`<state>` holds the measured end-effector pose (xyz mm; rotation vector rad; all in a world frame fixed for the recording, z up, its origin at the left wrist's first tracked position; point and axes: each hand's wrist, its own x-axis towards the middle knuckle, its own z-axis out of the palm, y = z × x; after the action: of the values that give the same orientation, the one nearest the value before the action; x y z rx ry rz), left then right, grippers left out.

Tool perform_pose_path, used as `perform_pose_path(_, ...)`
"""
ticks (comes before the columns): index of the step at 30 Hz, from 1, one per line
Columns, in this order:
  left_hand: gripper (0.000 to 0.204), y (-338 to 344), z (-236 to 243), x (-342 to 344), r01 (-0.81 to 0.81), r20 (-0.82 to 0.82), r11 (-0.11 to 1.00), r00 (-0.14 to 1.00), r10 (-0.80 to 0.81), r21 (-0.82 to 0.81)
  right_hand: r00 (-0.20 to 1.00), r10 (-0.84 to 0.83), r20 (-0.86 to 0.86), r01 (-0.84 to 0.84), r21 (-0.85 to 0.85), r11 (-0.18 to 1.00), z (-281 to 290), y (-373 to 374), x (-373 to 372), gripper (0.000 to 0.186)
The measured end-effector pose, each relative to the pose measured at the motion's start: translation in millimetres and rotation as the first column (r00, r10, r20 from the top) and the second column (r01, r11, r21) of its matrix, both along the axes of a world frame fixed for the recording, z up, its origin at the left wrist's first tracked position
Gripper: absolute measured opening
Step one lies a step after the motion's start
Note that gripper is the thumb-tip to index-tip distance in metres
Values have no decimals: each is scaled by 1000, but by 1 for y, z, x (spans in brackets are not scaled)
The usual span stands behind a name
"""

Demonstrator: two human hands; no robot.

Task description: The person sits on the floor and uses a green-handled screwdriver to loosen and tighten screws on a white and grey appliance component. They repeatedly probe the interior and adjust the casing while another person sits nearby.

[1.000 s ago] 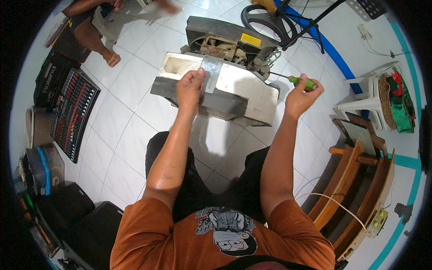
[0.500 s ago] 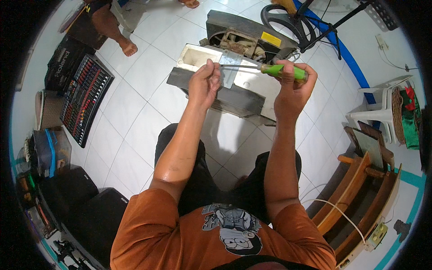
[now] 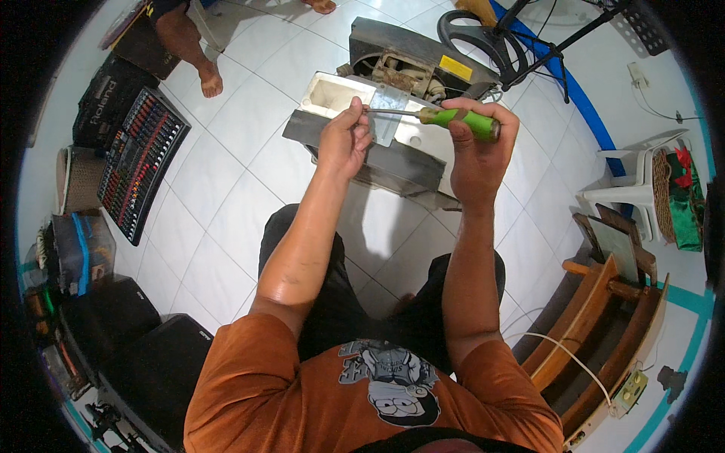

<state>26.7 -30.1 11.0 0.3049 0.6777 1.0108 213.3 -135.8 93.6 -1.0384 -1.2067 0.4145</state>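
In my right hand [image 3: 483, 143] is a screwdriver with a green handle [image 3: 470, 121], held level with its shaft pointing left. The thumb lies along the near side of the handle and the fingers curl over its far side and butt end. My left hand [image 3: 346, 140] pinches at the tip of the shaft between thumb and fingers; whether a small part is also in the pinch is hidden. Both hands are above a dusty, opened appliance with a pale casing [image 3: 336, 92] and a metal plate [image 3: 390, 109]. Its dark grey panel [image 3: 393, 166] faces me.
Behind the casing lies a dark housing [image 3: 400, 41] with exposed parts and a yellow label. An audio mixer [image 3: 143, 162] and black speakers [image 3: 113, 325] line the left side. A wooden rack [image 3: 585, 325] and white chair [image 3: 630, 189] stand right. Another person's foot [image 3: 211, 81] rests on the tiles.
My right hand has shifted slightly left and its grip on the handle has rolled, with the butt end now tipped a little nearer me. My left hand has hardly moved.
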Motion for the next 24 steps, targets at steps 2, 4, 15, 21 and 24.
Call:
perform_pose_path(2,27,0,0,1,-6,-1,1000,1000,6,-22,996,52,70,-54,25,998,0,-1,-1,44)
perform_pose_path(4,27,-1,0,0,22,-7,999,1000,-22,-26,989,99,108,-105,54,993,1,-3,-2,45)
perform_pose_path(15,31,-5,4,-1,124,33,992,992,-125,22,993,-84,-85,81,-47,996,17,-1,0,38)
perform_pose_path(21,33,-11,2,4,116,-7,989,993,-116,96,984,0,-177,-46,-258,965,35,-13,22,40)
perform_pose_path(24,33,-15,1,11,219,-92,965,974,-207,143,978,111,-174,-152,-243,958,44,-22,35,42)
